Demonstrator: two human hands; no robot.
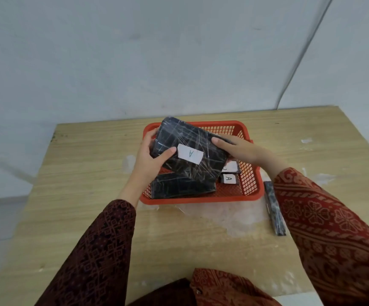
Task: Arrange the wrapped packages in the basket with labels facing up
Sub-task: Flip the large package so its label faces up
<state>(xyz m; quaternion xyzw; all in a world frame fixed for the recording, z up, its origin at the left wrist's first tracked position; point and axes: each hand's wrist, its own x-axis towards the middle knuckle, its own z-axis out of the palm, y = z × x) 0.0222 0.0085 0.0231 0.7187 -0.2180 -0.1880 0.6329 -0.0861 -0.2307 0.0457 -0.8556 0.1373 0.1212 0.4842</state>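
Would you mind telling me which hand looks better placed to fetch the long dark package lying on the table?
Right hand, probably: the long dark wrapped package lies outside the red plastic basket on its side; the left hand is across the basket.

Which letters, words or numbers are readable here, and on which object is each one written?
"A": white label on the large wrapped package held by both hands above the red basket.
"A": white label on a small package lying in the basket.
Partly hidden label behind it: only a curved stroke shows, cannot be read.
The long package on the table shows no label.
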